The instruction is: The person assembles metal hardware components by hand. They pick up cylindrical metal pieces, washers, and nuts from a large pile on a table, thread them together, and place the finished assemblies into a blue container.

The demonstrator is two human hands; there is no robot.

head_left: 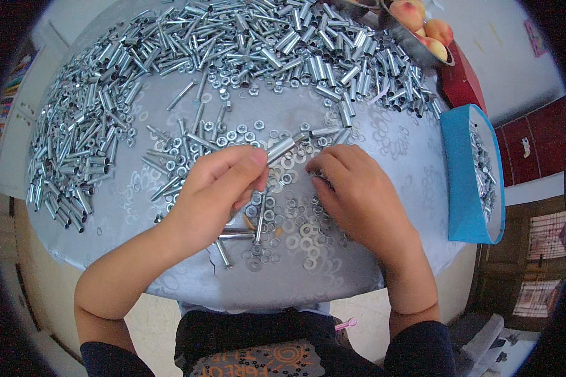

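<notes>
My left hand is closed, with a silvery metal sleeve pinched between thumb and fingers. The sleeve points up and to the right, and a narrower rod end shows at its far tip. Just right of it, my right hand is curled with thumb and fingertips together, low over the table. Whatever lies between those fingertips is too hidden to name. Flat washers are scattered between and below the hands. A bolt lies beneath my left hand, and hex nuts sit beyond it.
A wide heap of metal sleeves and bolts curves around the table's far and left sides. At the right edge stands a blue box holding metal parts. A dark bowl of peaches is at the far right, above a red box.
</notes>
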